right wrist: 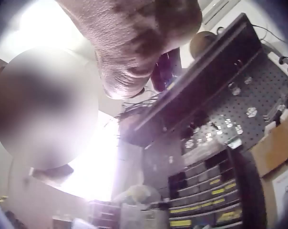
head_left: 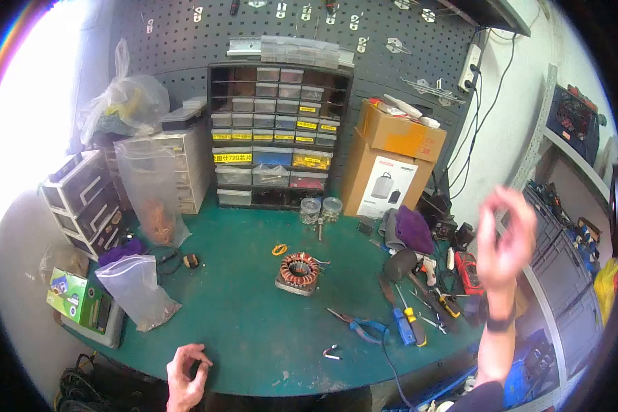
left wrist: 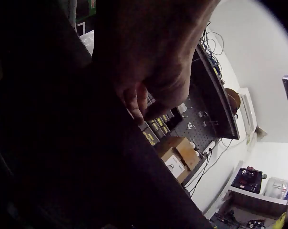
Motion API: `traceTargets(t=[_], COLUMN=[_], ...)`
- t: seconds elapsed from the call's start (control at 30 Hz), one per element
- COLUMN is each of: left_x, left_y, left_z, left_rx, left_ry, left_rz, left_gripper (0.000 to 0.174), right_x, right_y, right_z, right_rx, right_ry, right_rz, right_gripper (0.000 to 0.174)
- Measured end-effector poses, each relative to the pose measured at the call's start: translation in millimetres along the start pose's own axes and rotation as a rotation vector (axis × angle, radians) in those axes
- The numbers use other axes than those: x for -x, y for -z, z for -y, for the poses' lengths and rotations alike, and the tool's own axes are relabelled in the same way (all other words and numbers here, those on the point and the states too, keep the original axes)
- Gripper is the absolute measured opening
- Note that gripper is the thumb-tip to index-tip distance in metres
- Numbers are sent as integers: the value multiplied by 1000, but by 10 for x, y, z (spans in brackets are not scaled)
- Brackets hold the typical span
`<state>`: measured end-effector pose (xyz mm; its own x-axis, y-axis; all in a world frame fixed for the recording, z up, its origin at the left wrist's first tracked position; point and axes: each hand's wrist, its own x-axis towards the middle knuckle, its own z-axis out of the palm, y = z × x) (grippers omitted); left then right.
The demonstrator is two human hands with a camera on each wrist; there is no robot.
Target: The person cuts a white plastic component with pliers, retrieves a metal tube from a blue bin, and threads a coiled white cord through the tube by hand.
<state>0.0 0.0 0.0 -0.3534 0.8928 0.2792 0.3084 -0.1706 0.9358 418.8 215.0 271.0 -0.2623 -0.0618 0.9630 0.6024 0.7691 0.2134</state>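
Observation:
My left hand rests at the table's front edge, fingers loosely curled and nothing visible in them. In the left wrist view that hand is dark. My right hand is raised over the right side, blurred, its thumb and fingers bent into a loose ring with nothing visible between them. The right wrist view shows the back of that hand, most fingers hidden. Between the hands, a copper-wound motor stator sits on a square metal base mid-table. Blue-handled pliers lie in front of it, to the right.
Screwdrivers, a black-headed mallet and a red multimeter crowd the table's right side. A drawer cabinet and cardboard boxes stand at the back. A plastic bag and a green box lie left.

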Motion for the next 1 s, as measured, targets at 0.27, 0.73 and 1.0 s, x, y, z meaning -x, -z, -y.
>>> traceTargets(t=[0.27,0.73,1.0], left_x=[106,129,145], left_y=[-90,-80,-107], left_z=[-125,-86,-137], left_rx=[108,70,29], left_ry=[29,39,15], left_rz=[-52,17,26], left_gripper=[34,28,26], right_x=[-280,-356,327], right_y=[1349,1782,1616], right_z=[1485,1735,1923], right_rx=[-52,-169,-361], right_ry=[333,403,-90], right_rz=[241,285,136], right_gripper=[18,36,23])
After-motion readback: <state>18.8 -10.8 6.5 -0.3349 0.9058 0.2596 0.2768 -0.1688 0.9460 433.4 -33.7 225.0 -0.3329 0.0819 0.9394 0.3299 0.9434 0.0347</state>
